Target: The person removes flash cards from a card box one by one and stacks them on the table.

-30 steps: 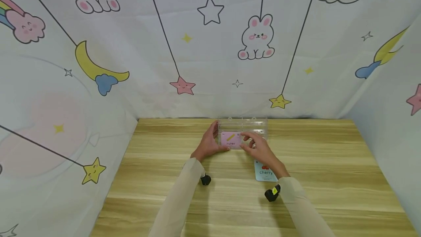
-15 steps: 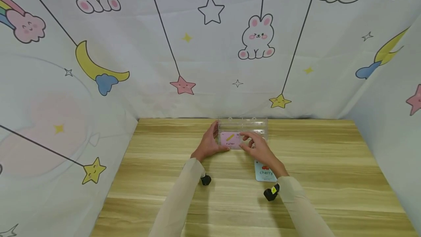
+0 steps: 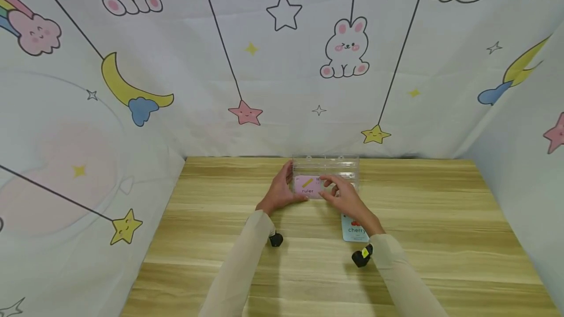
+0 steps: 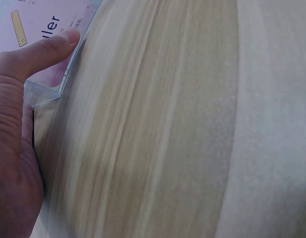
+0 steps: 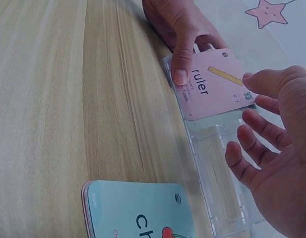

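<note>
A pink flash card [image 3: 307,192] printed "ruler" lies in the left front part of a clear plastic case [image 3: 341,165], near the table's back edge. My left hand [image 3: 278,192] grips the case's left end; its thumb [image 4: 53,48] lies over the card's lower edge, and the other fingers are mostly hidden behind the case. At the card's right edge, my right hand [image 3: 348,199] pinches a corner between thumb and index finger, the other fingers loosely bent. In the right wrist view, a greenish card edge shows beneath the pink card.
A small stack of flash cards [image 5: 133,208], a blue "cherry" card on top, lies on the wooden table [image 3: 220,234] in front of the case's right half. Close behind the case hangs a white cloth [image 3: 282,136] with cartoon prints.
The ruler card and the right hand's fingers have shifted slightly left along the case. The left hand keeps its place, and the cherry stack has not moved.
</note>
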The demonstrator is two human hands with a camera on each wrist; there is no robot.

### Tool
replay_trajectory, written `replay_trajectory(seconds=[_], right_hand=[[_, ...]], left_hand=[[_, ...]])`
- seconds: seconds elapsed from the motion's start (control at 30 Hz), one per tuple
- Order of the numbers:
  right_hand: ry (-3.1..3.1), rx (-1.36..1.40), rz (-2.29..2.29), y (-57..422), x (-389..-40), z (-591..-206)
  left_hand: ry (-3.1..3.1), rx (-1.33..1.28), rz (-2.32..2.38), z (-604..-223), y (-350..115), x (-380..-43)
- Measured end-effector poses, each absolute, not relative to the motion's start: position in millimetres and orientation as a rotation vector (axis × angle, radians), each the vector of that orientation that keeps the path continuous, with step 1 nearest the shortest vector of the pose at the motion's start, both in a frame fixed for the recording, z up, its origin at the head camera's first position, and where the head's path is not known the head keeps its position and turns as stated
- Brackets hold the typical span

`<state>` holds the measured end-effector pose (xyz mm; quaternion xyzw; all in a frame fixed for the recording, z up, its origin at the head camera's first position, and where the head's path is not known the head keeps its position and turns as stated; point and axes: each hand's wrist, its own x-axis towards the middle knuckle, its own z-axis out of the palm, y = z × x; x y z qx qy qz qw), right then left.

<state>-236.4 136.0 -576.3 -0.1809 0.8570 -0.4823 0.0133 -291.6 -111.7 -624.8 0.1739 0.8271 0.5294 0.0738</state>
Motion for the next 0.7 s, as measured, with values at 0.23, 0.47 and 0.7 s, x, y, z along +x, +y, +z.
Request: replay_trajectory(seconds=[0.23, 0.47, 0.7], right_hand=[[2.674, -0.597, -1.511, 134.5, -236.4, -576.3], [2.602, -0.574, -1.590, 131.8, -233.9, -577.4], [2.584, -0.530, -1.594, 128.1, -230.3, -581.9]], left_hand=[[2.492, 0.520, 1.589, -624.7, -111.4, -291.8], [2.480, 0.539, 1.613, -623.5, -112.3, -292.1], [2.480, 0.543, 1.611, -624.2, -112.2, -291.6]])
